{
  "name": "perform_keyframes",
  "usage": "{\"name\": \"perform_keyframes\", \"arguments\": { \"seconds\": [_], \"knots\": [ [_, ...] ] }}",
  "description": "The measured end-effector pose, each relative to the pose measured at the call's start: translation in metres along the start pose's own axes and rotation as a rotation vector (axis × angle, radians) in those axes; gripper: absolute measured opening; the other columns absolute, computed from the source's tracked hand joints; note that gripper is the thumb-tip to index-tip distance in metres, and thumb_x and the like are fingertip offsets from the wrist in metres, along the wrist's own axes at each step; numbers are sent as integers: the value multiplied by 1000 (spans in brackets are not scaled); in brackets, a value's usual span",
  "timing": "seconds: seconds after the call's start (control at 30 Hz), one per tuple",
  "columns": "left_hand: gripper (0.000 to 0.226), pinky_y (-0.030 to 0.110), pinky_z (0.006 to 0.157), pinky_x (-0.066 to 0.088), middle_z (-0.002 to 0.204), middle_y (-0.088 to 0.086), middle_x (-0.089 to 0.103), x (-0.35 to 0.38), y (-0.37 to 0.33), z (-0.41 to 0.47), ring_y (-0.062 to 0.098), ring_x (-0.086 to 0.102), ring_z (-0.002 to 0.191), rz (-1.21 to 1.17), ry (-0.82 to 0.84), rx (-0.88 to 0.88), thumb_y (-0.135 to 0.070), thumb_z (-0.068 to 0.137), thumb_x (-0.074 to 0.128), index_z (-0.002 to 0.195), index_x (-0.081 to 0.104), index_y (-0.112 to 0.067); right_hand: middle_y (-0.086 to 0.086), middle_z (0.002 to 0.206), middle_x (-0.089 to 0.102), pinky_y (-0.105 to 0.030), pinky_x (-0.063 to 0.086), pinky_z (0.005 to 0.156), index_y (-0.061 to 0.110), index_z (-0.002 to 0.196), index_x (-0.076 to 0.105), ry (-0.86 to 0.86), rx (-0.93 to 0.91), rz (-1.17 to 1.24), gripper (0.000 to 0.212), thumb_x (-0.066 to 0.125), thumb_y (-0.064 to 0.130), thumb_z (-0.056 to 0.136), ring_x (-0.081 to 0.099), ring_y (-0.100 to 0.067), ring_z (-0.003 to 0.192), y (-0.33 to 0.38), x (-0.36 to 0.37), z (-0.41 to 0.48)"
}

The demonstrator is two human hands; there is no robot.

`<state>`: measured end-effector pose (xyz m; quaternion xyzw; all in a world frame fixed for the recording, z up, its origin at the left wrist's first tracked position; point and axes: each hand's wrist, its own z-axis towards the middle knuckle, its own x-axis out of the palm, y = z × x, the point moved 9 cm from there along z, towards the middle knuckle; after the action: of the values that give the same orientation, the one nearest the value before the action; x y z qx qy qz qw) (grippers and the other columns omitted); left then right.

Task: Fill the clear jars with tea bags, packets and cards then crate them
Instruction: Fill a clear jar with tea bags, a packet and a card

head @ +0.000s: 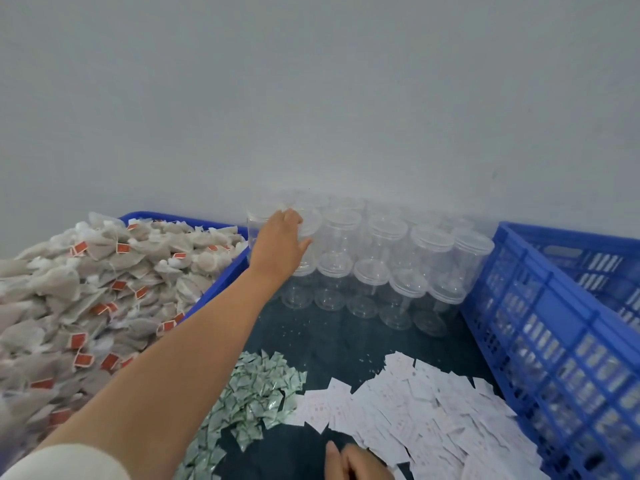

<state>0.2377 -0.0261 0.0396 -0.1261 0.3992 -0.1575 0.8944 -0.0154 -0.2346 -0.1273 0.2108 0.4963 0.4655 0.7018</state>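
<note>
Several clear lidded jars [381, 265] stand stacked in two layers against the back wall. My left hand [280, 240] reaches far forward and wraps its fingers over the lid of a top-layer jar [310, 221] at the left end of the stack. A heap of grey tea bags with red tags [90, 292] fills a blue tray [221, 275] on the left. Small green-and-white packets [252, 396] and white cards [422, 403] lie loose on the dark table. My right hand [353, 462] rests low at the bottom edge beside the cards, fingers loosely bent, holding nothing.
A blue slotted crate [540, 327] stands along the right side, its wall close to the jar stack and the cards. A plain grey wall closes off the back. Dark tabletop [332, 337] shows between the jars and the loose piles.
</note>
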Motion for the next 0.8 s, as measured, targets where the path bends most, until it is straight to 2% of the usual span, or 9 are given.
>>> {"name": "perform_keyframes", "arguments": {
  "seconds": [0.03,0.07,0.2,0.33,0.4,0.5,0.57,0.67,0.8],
  "knots": [
    [45,29,95,42,127,8,64,-5,2,-3,26,59,122,-47,-23,-25,-37,94,76,127,58,-11,3,58,31,2,31,67,19,69,19,18,86,-10,72,91,22,72,30,15,58,-38,11,-1],
    [43,27,96,40,127,6,64,-10,1,-6,24,58,122,-78,-36,-34,-35,95,77,126,59,-12,11,63,35,-5,38,70,22,71,20,-98,106,-58,66,85,32,78,34,17,65,-65,-2,1],
    [40,34,114,41,138,4,59,-53,-15,-26,21,49,133,-205,-160,27,-24,93,78,127,60,-11,28,64,39,-22,45,64,24,70,23,-227,16,-180,55,75,38,84,37,11,69,-61,3,-3],
    [48,35,112,44,144,-6,55,-106,-28,-72,14,50,134,-322,-257,39,-34,85,85,125,61,-23,14,61,52,-19,42,51,29,71,46,-225,109,11,42,77,57,76,47,0,50,-57,5,-7],
    [53,39,108,50,139,-20,55,-118,-37,-111,8,53,130,-406,-182,19,-47,81,82,126,58,-31,21,86,67,-14,50,60,42,94,63,-157,187,135,45,84,66,62,65,-2,68,-52,8,-6],
    [57,33,102,53,131,-28,55,-111,-58,-189,7,59,124,-478,1,16,-55,78,80,126,55,-41,33,137,58,-11,51,91,43,142,50,-78,206,234,106,93,59,47,60,10,120,-50,8,-8],
    [54,29,100,52,128,-26,55,-94,-71,-244,8,59,124,-473,116,36,-51,77,83,123,55,-45,29,153,52,-13,49,102,43,157,38,32,193,290,124,100,45,50,56,9,132,-39,11,-8],
    [59,19,102,46,136,-25,44,-76,-74,-300,8,51,133,-477,202,12,-45,74,85,125,55,-43,13,144,66,-22,57,97,47,152,45,112,86,332,106,96,16,64,68,-9,127,-22,14,-8],
    [84,13,99,38,142,-33,26,-84,-68,-292,-8,35,135,-415,371,-36,-70,68,82,139,38,-59,12,143,64,-20,57,94,42,153,45,154,41,282,100,96,23,70,66,-10,128,-12,16,-12]
  ]
}}
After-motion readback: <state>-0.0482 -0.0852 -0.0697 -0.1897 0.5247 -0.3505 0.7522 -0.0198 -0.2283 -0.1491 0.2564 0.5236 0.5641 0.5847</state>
